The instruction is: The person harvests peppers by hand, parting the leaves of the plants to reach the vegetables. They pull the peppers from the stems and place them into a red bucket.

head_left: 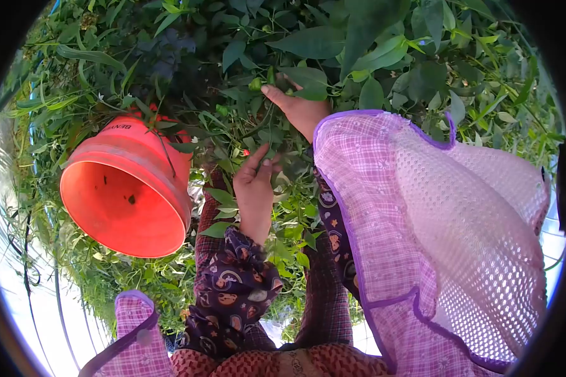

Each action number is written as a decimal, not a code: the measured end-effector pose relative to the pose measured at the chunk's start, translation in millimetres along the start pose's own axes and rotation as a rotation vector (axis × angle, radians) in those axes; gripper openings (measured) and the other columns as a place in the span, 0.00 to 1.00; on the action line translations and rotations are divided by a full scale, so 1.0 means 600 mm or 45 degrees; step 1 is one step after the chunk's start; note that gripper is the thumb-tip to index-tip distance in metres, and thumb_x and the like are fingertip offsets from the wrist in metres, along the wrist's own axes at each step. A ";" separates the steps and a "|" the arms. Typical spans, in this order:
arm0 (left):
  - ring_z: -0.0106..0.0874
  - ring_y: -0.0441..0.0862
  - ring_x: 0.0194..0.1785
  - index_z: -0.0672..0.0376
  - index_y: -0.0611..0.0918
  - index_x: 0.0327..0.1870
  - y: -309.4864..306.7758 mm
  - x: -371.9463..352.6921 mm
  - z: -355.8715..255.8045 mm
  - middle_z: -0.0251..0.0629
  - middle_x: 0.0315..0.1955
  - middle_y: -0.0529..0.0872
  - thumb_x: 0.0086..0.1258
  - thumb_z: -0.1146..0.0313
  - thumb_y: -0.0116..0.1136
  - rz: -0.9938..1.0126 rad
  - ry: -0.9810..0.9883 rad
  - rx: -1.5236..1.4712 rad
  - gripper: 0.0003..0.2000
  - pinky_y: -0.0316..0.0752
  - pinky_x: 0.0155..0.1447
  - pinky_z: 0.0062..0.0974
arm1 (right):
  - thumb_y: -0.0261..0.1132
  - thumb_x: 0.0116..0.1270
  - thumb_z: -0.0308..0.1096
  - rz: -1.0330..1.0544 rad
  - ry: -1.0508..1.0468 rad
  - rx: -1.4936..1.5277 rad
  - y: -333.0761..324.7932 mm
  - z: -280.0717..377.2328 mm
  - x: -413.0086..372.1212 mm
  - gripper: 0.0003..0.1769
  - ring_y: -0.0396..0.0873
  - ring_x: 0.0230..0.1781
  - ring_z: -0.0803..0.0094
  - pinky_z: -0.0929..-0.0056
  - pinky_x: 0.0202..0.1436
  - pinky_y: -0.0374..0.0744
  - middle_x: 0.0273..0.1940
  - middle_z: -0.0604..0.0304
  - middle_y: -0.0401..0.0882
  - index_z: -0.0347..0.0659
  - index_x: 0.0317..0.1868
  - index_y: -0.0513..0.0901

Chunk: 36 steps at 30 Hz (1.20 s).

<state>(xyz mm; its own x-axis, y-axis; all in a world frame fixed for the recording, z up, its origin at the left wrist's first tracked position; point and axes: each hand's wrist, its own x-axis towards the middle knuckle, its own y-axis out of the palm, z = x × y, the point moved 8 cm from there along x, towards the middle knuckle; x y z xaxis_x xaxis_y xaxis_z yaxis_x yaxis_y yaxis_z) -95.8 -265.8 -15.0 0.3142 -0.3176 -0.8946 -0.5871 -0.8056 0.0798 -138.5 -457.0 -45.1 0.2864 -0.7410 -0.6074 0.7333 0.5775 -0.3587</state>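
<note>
My right hand [305, 115] reaches into the leafy plants, its thumb stretched out beside a small green pepper [255, 84]. A leaf hides part of its fingers; those that show are apart. Lower down, my left hand [255, 191] has its thumb and fingers drawn together among the stems. Whatever may be between them cannot be made out. A small red fruit [246, 152] shows just beside the left fingertips. To the left, an orange-red bucket [124, 151] lies tilted in the foliage with its mouth facing me and a few dark bits inside.
Dense green foliage [371, 63] surrounds both hands. A purple checked cloth with white mesh [471, 213] hangs over the right side and covers much of the right arm. My legs [326, 301] are below, with plants between them. Pale sheeting [38, 301] lies at the lower left.
</note>
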 end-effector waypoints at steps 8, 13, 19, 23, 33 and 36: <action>0.18 0.78 0.35 0.70 0.82 0.49 -0.012 -0.001 0.007 0.33 0.35 0.86 0.69 0.71 0.62 -0.075 -0.033 -0.007 0.13 0.71 0.42 0.13 | 0.69 0.60 0.36 -0.006 -0.413 -0.563 0.010 0.058 -0.085 0.16 0.81 0.43 0.56 0.64 0.46 0.79 0.44 0.55 0.82 0.44 0.48 0.83; 0.17 0.78 0.33 0.68 0.82 0.42 -0.029 0.000 0.019 0.30 0.32 0.84 0.69 0.74 0.60 -0.144 -0.075 -0.315 0.07 0.72 0.40 0.14 | 0.70 0.55 0.34 0.152 -0.121 -0.055 0.029 0.042 -0.177 0.16 0.79 0.44 0.57 0.64 0.48 0.77 0.40 0.54 0.80 0.37 0.43 0.80; 0.17 0.77 0.33 0.65 0.81 0.37 -0.013 -0.003 0.013 0.30 0.31 0.83 0.68 0.78 0.58 -0.045 -0.026 -0.359 0.01 0.71 0.37 0.16 | 0.68 0.53 0.34 0.396 -0.341 -0.587 0.032 0.113 -0.155 0.18 0.81 0.41 0.57 0.63 0.44 0.78 0.37 0.52 0.82 0.39 0.45 0.81; 0.17 0.76 0.33 0.64 0.81 0.35 -0.018 -0.009 0.012 0.30 0.30 0.84 0.68 0.76 0.60 -0.152 -0.060 -0.340 0.02 0.69 0.38 0.16 | 0.67 0.53 0.35 0.581 -0.489 -1.207 0.115 0.148 -0.068 0.17 0.85 0.36 0.59 0.61 0.38 0.81 0.32 0.53 0.85 0.40 0.44 0.84; 0.21 0.76 0.38 0.64 0.82 0.39 -0.027 -0.004 0.034 0.32 0.34 0.84 0.67 0.77 0.60 -0.066 -0.129 -0.088 0.03 0.69 0.47 0.23 | 0.69 0.52 0.35 0.433 -0.267 -0.731 0.075 0.107 -0.048 0.19 0.84 0.33 0.57 0.63 0.38 0.80 0.31 0.50 0.84 0.35 0.44 0.83; 0.21 0.76 0.39 0.64 0.80 0.45 -0.022 -0.012 0.021 0.33 0.39 0.84 0.69 0.76 0.57 -0.086 -0.134 -0.215 0.06 0.69 0.45 0.23 | 0.70 0.54 0.35 0.385 -0.202 -0.192 0.058 0.110 -0.116 0.20 0.82 0.38 0.58 0.64 0.42 0.79 0.36 0.49 0.82 0.35 0.47 0.82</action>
<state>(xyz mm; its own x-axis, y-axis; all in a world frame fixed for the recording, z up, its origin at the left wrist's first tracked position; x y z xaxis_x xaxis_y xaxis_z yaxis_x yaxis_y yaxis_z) -99.6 -246.9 -15.3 0.2640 -0.2130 -0.9407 -0.4309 -0.8986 0.0825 -92.4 -408.2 31.2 0.5768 -0.5662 -0.5888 0.5055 0.8136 -0.2872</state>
